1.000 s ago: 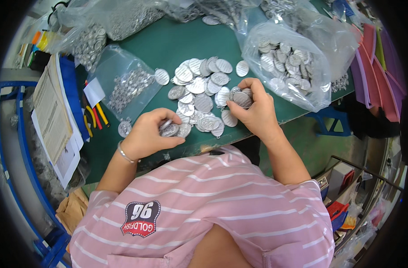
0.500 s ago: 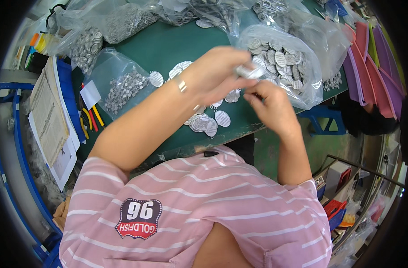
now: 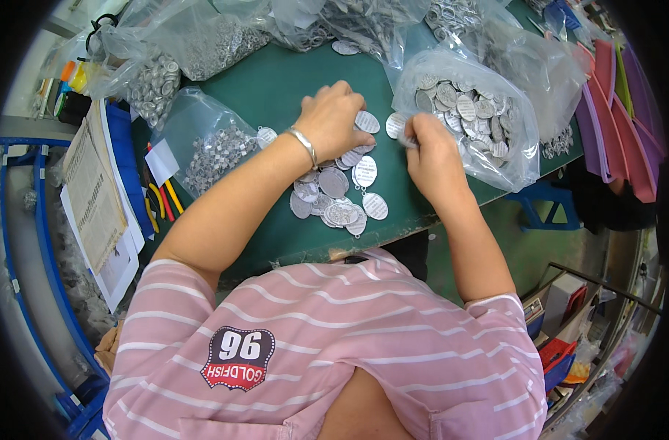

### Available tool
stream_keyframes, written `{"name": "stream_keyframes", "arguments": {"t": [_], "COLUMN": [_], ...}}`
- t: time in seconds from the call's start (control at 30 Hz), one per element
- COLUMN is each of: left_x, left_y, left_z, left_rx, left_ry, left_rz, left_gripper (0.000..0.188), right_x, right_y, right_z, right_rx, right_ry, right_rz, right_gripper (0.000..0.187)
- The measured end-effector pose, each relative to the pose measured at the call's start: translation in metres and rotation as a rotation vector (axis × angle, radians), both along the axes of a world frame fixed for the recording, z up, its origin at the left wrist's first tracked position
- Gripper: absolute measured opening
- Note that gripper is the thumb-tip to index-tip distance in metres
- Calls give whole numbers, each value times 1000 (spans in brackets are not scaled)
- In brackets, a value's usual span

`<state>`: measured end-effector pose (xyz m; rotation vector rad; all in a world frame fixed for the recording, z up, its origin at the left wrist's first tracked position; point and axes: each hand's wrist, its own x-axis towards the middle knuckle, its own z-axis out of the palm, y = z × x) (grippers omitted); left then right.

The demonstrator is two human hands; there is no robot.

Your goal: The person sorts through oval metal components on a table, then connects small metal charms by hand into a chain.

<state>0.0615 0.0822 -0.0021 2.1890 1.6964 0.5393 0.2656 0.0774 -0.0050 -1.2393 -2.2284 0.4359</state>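
Observation:
A heap of flat oval silver medals (image 3: 342,198) lies on the green table (image 3: 276,81). My left hand (image 3: 334,117), a thin bracelet on its wrist, rests palm down on the far side of the heap with its fingers spread over the medals. My right hand (image 3: 431,154) is just right of the heap, pinching a few medals at its fingertips at the mouth of a clear plastic bag (image 3: 473,117) that holds more of them.
A clear bag of small metal parts (image 3: 213,147) lies left of the heap. More filled bags (image 3: 202,44) line the table's far edge. Papers (image 3: 92,198) and coloured pens (image 3: 162,202) sit at the left. Pink and purple folders (image 3: 613,110) stand at the right.
My left hand went from the near left of the heap across to the bag by my right hand, then drew back onto the heap. My right hand moved from the heap to the bag's mouth.

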Motion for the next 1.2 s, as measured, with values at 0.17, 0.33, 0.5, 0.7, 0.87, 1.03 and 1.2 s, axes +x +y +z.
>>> {"name": "stream_keyframes", "arguments": {"t": [0.17, 0.33, 0.5, 0.7, 0.87, 1.03, 1.2], "left_x": [-7, -21, -33, -44, -25, -21, -30], "left_y": [-5, -20, -33, -30, -26, -24, -34], "left_z": [-8, -6, 25, 24, -1, -2, 6], "left_rx": [49, 87, -402, -444, 161, 112, 19], "left_ry": [-154, -589, -1555, -926, -246, -200, -384], "left_rz": [-12, 72, 360, 397, 105, 130, 155], "left_gripper": [28, 23, 19, 23, 28, 21, 16], "right_x": [-28, -29, -27, -7, 22, 15, -30], "right_y": [2, 8, -1, 4, 15, 7, -10], "right_z": [3, -3, 3, -1, 37, 31, 9], "right_rx": [62, 89, 105, -50, 444, 362, 33], "right_ry": [-226, -240, -242, 57, -56, 50, 120], "right_rz": [-93, -66, -38, 69, -254, -80, 314], "right_gripper": [21, 21, 26, 29, 33, 29, 35]}}
